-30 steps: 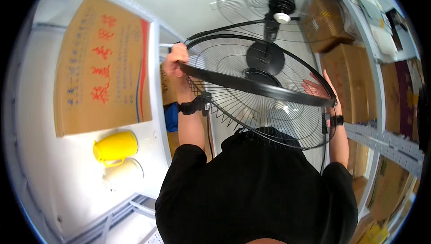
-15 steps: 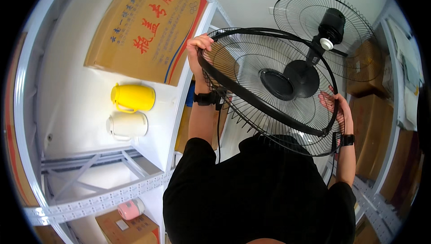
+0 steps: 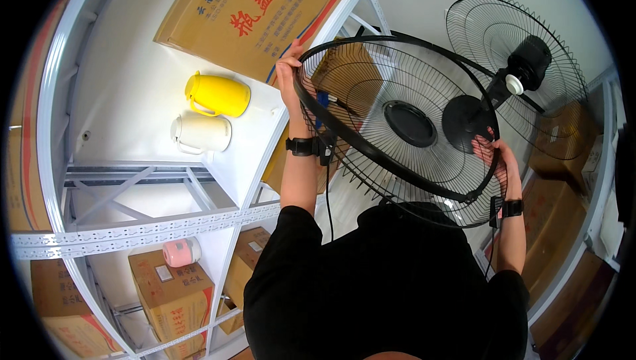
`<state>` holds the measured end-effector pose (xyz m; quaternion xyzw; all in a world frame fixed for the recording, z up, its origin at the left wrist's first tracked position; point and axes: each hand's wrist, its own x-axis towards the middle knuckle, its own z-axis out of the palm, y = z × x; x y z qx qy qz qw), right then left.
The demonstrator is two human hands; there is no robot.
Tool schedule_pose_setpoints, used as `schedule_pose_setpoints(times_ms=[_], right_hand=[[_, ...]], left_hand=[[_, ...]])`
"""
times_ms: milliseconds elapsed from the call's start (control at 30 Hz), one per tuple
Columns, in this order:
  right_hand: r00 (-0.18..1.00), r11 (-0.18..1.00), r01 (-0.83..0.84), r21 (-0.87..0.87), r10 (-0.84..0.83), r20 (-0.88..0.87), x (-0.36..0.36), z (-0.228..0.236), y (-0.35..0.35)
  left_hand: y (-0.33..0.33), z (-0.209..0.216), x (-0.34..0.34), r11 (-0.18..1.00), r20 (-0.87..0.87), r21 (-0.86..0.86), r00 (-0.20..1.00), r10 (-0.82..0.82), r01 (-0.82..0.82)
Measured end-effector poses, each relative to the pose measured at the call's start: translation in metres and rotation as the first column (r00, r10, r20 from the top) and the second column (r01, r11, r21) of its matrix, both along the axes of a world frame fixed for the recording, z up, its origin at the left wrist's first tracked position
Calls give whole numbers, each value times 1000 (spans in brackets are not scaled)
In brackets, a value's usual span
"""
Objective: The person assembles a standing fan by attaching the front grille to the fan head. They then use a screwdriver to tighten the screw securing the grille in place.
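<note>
A black wire fan guard (image 3: 409, 123), with a round plate in its middle and dark bands round its rim, hangs tilted in front of my body. My left hand (image 3: 288, 72) is closed on its upper left rim. At the right rim my right hand (image 3: 506, 161) grips it, fingers partly hidden behind the wires. Beyond it stands a black floor fan with a motor housing (image 3: 532, 61), a white knob and its own wire guard (image 3: 474, 28). The floor fan's round base (image 3: 464, 116) shows through the wires of the guard I hold.
Left is a pale metal shelf (image 3: 165, 233) with a large carton (image 3: 218, 42), a yellow jug (image 3: 222, 95) and a white jug (image 3: 209, 133). Lower down, a pink container (image 3: 177, 252) sits on another carton (image 3: 165, 294). More cartons (image 3: 553, 211) fill the right shelf.
My view has turned, so the left shelf's things sit higher and further right, and the floor fan further right and lower. Both hands keep hold of the guard, almost unmoved before my body.
</note>
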<state>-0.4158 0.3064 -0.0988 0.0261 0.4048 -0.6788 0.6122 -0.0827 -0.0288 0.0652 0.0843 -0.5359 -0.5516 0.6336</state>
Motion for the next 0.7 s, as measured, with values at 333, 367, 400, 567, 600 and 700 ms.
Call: schedule_pose_setpoints(times_ms=[333,367,400,567,600,700], right_hand=[[990,999,48,-8,-49,-131,-12,7,-72],[988,999,51,2,-50,-148,-12,6,-79],[988,999,50,21,-46,-148,-12,6,-86],[970,999,21,32,-13,-242,-4,18,-108],[966,999,21,43,-9,-259,-3,22,-112],[956,995,68,71,-44,-291,-3,22,-120]], left_hand=[[-31,-2,27,709,73,678,942,-328,195],[-38,-7,35,676,95,712,927,-364,192],[-44,-11,42,641,115,744,909,-400,188],[-56,-18,62,646,155,740,886,-436,188],[-55,-14,63,633,192,755,864,-465,173],[-74,-19,81,474,233,872,743,-628,127]])
